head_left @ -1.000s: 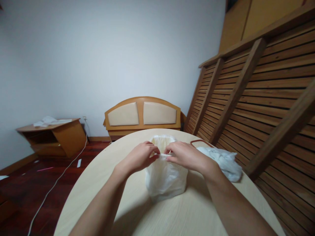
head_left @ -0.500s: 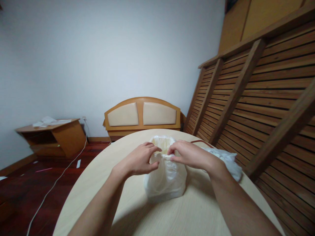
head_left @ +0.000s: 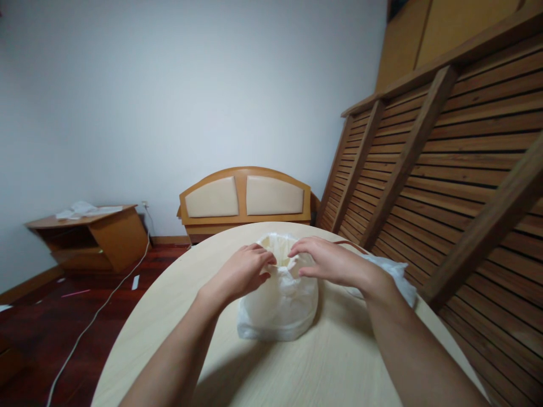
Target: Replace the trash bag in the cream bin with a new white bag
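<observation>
A white translucent plastic bag stands upright on the round pale wooden table, its mouth open at the top and its rim uneven. On the left side of that mouth, my left hand has its fingers and thumb closed on the rim. My right hand is at the right side of the rim, its thumb and fingers apart around the opening. What the bag holds, if anything, cannot be made out. Behind my right wrist lies another crumpled white plastic bag, partly hidden by the forearm.
A reddish-brown cord or strap lies near the table's far right edge. Wooden slatted panels lean along the right. A padded headboard stands beyond the table. On the left are a low cabinet and a white cable on the floor.
The standing bag's base has shifted left and it looks wider. My left hand's thumb and fingers have come closer together at the rim; my right hand has spread and moved slightly right.
</observation>
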A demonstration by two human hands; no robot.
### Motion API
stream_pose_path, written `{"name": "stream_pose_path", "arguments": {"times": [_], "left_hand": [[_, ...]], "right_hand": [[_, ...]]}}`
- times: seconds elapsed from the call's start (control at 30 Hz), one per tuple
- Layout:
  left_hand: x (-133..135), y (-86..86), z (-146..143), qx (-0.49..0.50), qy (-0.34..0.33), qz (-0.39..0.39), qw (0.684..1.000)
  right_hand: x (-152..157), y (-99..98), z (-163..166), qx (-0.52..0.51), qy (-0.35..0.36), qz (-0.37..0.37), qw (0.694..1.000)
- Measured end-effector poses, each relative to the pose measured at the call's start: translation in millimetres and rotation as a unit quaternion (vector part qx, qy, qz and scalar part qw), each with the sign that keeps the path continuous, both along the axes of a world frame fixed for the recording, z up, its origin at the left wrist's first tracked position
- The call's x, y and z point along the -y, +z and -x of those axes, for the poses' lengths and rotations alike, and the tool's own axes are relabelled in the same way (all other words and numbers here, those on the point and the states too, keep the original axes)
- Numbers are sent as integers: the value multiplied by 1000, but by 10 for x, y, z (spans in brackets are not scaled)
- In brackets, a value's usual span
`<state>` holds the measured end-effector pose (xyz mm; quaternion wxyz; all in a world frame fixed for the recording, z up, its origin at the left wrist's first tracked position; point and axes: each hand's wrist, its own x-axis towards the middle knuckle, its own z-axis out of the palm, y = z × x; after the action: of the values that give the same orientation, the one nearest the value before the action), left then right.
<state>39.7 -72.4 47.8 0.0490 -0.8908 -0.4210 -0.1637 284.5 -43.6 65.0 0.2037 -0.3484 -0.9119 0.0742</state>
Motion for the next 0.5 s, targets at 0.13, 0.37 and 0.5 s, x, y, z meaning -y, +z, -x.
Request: {"name": "stream_pose_path", "arguments": {"times": [0.13,0.37,0.5], "left_hand": [[108,43,-111,26,-36,1,999],[69,23,-160,10,-52,0,999],[75,23,-167,20,-72,12,997]], "right_hand": [[-67,-50,-55,-20,-39,-29,999],[-36,-43,9,-15,-34,-15,999],[-65,-61,45,-24,-81,-9,996]]}}
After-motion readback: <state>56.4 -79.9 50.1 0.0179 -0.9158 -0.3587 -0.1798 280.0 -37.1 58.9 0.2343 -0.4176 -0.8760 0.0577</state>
